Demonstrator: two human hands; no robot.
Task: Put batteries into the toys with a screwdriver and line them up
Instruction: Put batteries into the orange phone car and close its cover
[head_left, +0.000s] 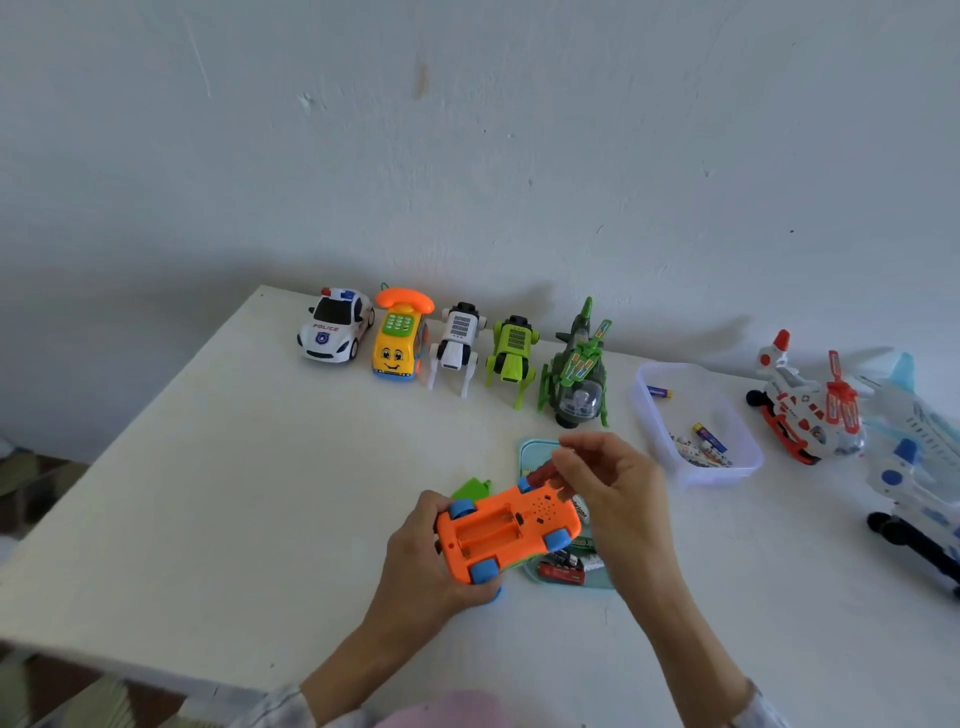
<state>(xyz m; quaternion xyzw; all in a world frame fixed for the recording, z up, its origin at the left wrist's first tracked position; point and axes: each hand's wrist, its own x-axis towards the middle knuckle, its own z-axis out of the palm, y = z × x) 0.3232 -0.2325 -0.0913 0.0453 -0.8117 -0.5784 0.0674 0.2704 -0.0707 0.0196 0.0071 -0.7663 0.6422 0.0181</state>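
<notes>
My left hand (415, 561) grips an orange toy car (506, 532) with blue wheels, turned belly-up, its battery bay open with no cells in it. A green cover piece (470, 489) lies just behind the car. My right hand (613, 493) hovers over the car's far end and pinches a red-handled screwdriver (540, 474); its tip is hidden. Along the wall stand a police car (335, 332), a yellow phone toy (399, 343), a white robot dog (457, 348), a green robot dog (511, 358) and a green helicopter (579, 371).
A pale green tray (535, 447) under my right hand holds battery packs (563, 566). A clear plastic tub (644, 400) at the right contains loose batteries (709, 439). A red-and-white helicopter (805, 410) and a blue-and-white plane (914, 467) sit at the far right. The table's left edge runs diagonally.
</notes>
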